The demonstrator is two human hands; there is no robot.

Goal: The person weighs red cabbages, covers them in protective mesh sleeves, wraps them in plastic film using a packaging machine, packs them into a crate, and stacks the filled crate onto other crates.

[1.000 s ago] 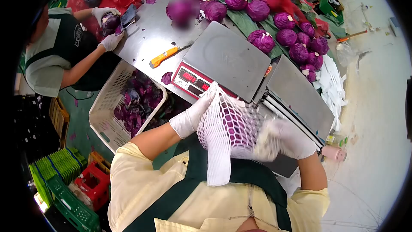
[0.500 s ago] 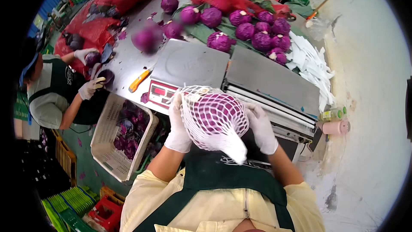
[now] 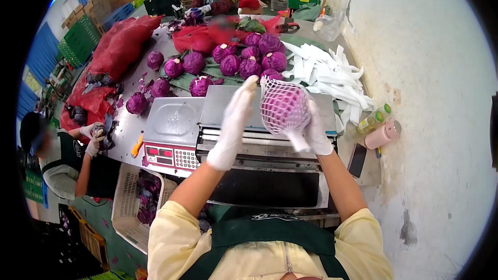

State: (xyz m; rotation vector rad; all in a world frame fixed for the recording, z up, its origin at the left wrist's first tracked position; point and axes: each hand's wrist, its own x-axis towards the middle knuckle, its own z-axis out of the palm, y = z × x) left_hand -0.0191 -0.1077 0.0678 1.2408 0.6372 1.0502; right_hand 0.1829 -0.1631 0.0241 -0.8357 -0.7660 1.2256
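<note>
A red cabbage (image 3: 285, 106) in a white foam net is held up in front of me, the net's gathered end hanging down. My right hand (image 3: 317, 132), in a white glove, grips it from the right side. My left hand (image 3: 236, 124), also gloved, is apart from the cabbage on its left, fingers stretched out and together, slightly blurred. Below both hands is a wrapping machine (image 3: 259, 137) with rollers and a metal top. To its left stands a scale (image 3: 174, 124) with a red display panel.
Several bare red cabbages (image 3: 230, 65) lie behind the machine, beside a pile of white foam nets (image 3: 332, 75). A pink bottle (image 3: 383, 135) and a phone (image 3: 357, 160) are at right. An orange cutter (image 3: 137, 146), a crate (image 3: 122, 197) and a co-worker (image 3: 65, 161) are at left.
The netted cabbage has moved forward and right, from near my chest to above the machine. My left hand has come off it. The view has shifted to the right.
</note>
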